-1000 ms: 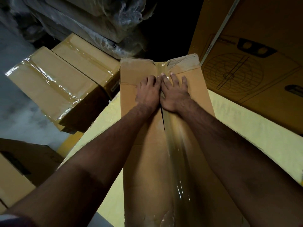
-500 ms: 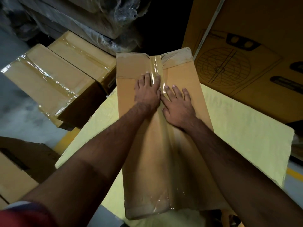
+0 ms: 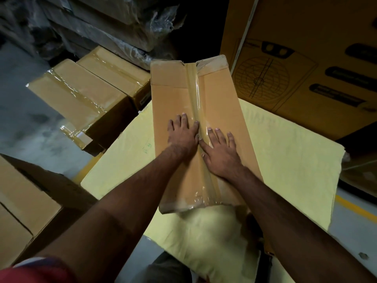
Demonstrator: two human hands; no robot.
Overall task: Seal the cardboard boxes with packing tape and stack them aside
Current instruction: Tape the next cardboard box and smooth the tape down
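From your head camera, you look down on a long cardboard box lying flat on a pale yellow sheet. A strip of clear packing tape runs down the middle of its top, from the far end to the near end, where it wrinkles and folds over the edge.

Your left hand lies palm down on the box, just left of the tape, fingers straight and close together, holding nothing. Your right hand lies flat on the other side, its fingers spread; its first finger and thumb rest on the tape itself. The two hands nearly touch across the strip, at about the middle of the box's length. Both press on the surface only; neither grips anything.

To your left, on the grey floor, two sealed boxes sit side by side, both banded with glossy tape. Nearer you on the left stands another brown carton, partly in shadow. To the right rises a large carton printed with a line drawing of a fan; it stands just behind the yellow sheet's far right edge. Beyond the box, in the dark at the top, goods wrapped in plastic film are stacked. A red sleeve shows at the lower left corner.
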